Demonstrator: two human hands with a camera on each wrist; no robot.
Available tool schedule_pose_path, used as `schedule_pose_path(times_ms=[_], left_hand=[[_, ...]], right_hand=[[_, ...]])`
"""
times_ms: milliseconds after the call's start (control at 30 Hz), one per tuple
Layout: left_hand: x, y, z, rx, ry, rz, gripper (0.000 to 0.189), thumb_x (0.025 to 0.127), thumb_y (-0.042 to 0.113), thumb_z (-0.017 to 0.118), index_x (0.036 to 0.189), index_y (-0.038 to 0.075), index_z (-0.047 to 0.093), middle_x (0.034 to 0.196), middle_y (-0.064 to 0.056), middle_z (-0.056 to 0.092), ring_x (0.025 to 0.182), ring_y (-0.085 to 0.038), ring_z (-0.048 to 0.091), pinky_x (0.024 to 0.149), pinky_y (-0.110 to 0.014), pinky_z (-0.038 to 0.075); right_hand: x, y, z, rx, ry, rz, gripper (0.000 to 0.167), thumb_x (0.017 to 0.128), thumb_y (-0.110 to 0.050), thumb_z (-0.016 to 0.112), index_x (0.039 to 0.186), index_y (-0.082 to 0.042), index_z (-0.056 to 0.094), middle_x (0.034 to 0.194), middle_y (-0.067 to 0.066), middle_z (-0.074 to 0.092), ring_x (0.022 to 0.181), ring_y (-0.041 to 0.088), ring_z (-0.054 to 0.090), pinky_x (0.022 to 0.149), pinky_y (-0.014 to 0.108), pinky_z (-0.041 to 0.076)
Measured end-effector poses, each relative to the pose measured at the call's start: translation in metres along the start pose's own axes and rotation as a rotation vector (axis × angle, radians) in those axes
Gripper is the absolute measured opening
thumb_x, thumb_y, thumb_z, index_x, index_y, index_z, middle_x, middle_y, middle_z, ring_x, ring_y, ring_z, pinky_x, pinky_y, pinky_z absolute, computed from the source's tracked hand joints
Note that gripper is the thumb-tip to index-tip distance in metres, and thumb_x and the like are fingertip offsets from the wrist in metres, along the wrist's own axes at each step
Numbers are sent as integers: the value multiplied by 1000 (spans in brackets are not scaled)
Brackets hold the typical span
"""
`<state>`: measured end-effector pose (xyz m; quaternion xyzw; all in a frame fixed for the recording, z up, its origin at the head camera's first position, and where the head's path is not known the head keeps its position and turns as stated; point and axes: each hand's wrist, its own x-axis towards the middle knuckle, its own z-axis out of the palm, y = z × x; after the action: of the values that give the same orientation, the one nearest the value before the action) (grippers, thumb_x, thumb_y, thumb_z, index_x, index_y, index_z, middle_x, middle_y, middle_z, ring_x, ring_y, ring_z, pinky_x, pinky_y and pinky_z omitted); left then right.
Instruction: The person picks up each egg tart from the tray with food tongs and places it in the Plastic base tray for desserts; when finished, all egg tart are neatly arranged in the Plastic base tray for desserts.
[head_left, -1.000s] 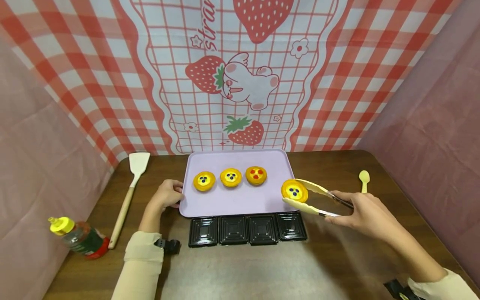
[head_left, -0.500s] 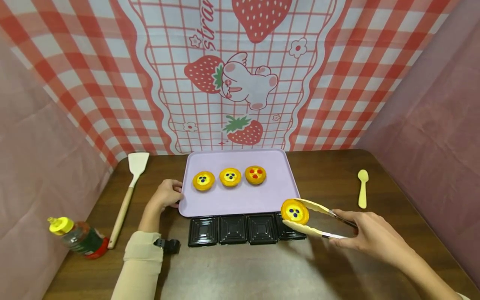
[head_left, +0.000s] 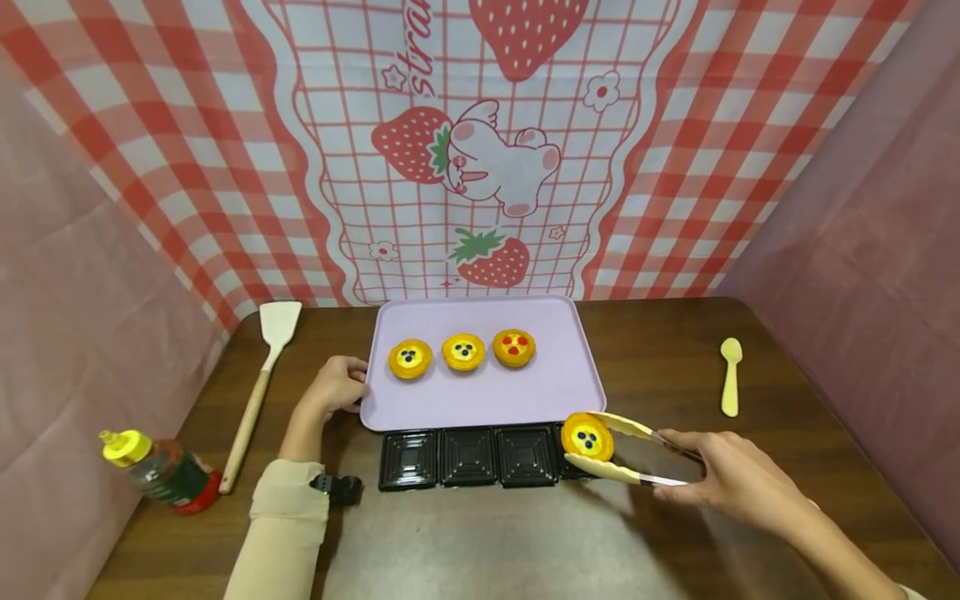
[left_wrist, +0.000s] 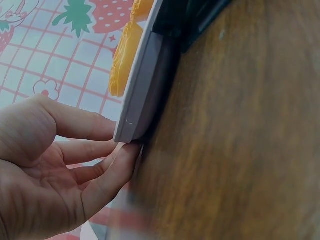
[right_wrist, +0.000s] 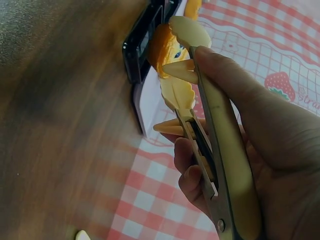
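My right hand [head_left: 738, 479] grips a pair of tongs [right_wrist: 220, 135] with cream scalloped tips. Between those tips is an egg tart [head_left: 587, 437] with dark blue dots, over the rightmost of several square black containers [head_left: 526, 456]; the tart hides much of that container. My left hand [head_left: 337, 385] holds the left edge of a lilac tray [head_left: 480, 404], thumb at the rim and fingers beneath, as the left wrist view shows. On the tray sit two blue-dotted tarts, a left one [head_left: 410, 359] and a middle one [head_left: 463, 352], and a red-dotted tart [head_left: 513, 347].
A white spatula [head_left: 258, 400] with a wooden handle lies at the left, beside a yellow-capped squeeze bottle [head_left: 168, 475]. On the right lies a small yellow spoon [head_left: 731, 379]. A checked strawberry cloth [head_left: 660, 208] hangs behind the wooden table [head_left: 645, 333].
My right hand has brought the tongs and egg tart toward me, from the tray's right edge down over the rightmost black container. The left hand has stayed at the tray.
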<state>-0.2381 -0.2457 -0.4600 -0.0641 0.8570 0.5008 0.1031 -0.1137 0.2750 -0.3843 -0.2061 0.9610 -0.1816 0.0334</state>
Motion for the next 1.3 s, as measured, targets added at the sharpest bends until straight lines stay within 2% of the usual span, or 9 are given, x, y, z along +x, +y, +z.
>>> schedule_pose_path(times_ms=[267, 600, 700, 800, 1000, 1300], left_hand=[[1, 1, -1, -9, 4, 1, 49, 80, -11, 61, 127, -19, 49, 96, -19, 52, 77, -23, 58, 59, -40, 61], [1, 1, -1, -6, 2, 1, 49, 78, -11, 61, 125, -19, 51, 95, -18, 53, 76, -23, 58, 58, -38, 61], [1, 1, -1, -4, 1, 4, 49, 78, -10, 60, 125, -19, 51, 95, -19, 53, 77, -24, 58, 58, -38, 61], [0, 1, -1, 0, 4, 1, 49, 78, -10, 60, 125, -19, 51, 97, -20, 52, 78, -25, 58, 59, -39, 61], [-1, 1, 0, -12, 2, -3, 49, 77, -12, 60, 125, -19, 50, 97, -21, 52, 78, -26, 58, 59, -40, 61], [0, 0, 0, -21, 1, -5, 50, 78, -12, 60, 126, -19, 50, 99, -22, 53, 79, -26, 58, 60, -40, 61]], right_hand=[[1, 1, 2, -24, -11, 17, 74, 70, -51, 84, 124, -3, 67, 101, 7, 72, 67, 5, 52, 54, 27, 44], [1, 1, 8, -8, -40, 27, 75, 69, -50, 86, 124, -2, 67, 103, 11, 72, 60, 4, 44, 51, 24, 39], [2, 0, 9, -19, -19, 21, 78, 67, -51, 87, 123, -2, 67, 103, 12, 72, 65, 7, 54, 52, 27, 44], [2, -1, 9, -34, 13, 16, 82, 63, -55, 87, 124, -3, 68, 103, 12, 72, 76, 14, 63, 57, 32, 50], [3, -5, 6, -28, 106, 24, 90, 59, -60, 87, 127, -4, 66, 103, 10, 72, 70, 12, 51, 58, 31, 46], [9, -11, -5, -22, 130, 34, 100, 59, -66, 85, 131, -1, 62, 106, 16, 70, 72, 17, 51, 60, 37, 48]])
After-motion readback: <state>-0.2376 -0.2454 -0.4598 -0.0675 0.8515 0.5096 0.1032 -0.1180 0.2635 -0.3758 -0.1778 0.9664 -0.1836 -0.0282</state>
